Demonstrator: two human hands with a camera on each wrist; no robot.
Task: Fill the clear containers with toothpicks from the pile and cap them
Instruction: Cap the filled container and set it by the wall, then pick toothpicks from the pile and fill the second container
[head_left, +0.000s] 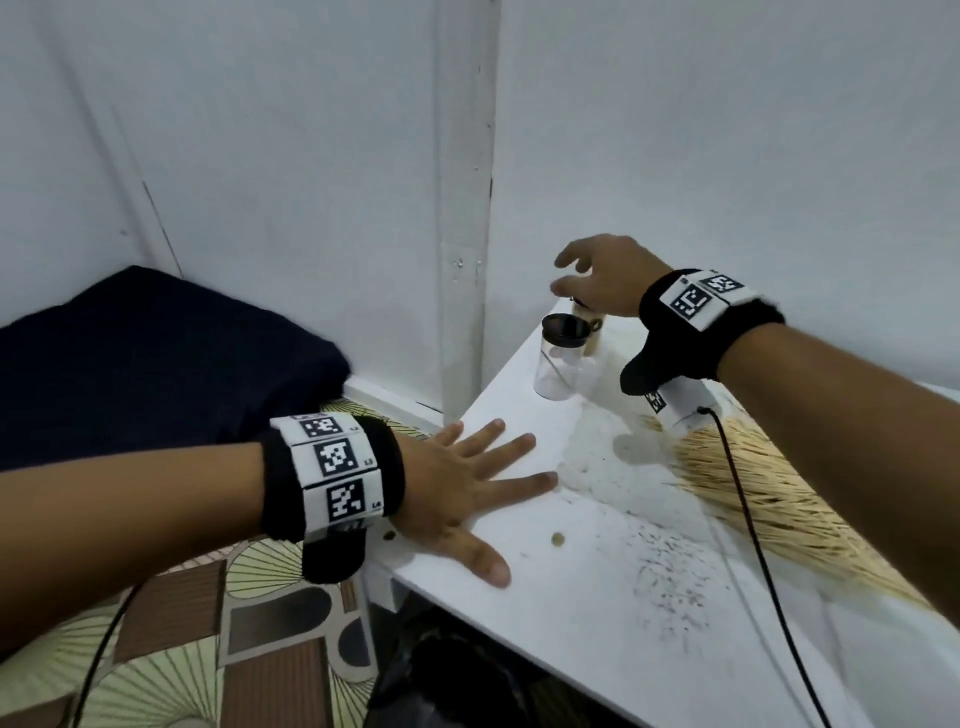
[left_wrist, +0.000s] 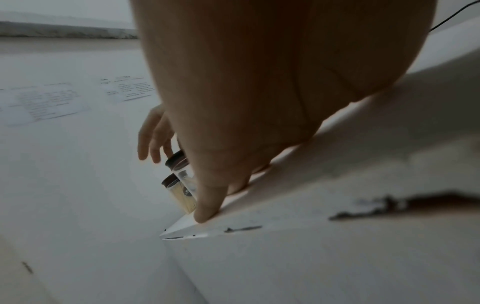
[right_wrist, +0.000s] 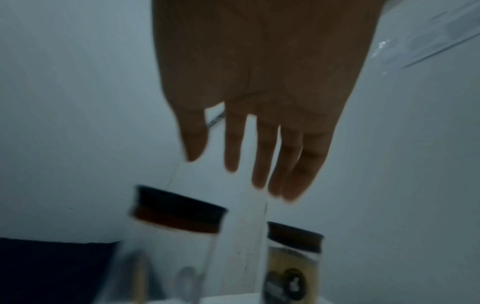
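My left hand lies flat on the white table, fingers spread and straight, holding nothing. My right hand hovers open above two containers at the table's far corner, not touching them. The nearer clear container carries a dark cap and looks almost empty. Behind it a second capped container, packed with toothpicks, is partly hidden by the hand. The toothpick pile spreads under my right forearm. In the right wrist view the straight fingers hang over the clear container and the filled container.
White walls close in behind the corner. A dark cushion and a patterned cloth lie left of the table. Black cables cross the pile. Dark specks dot the table.
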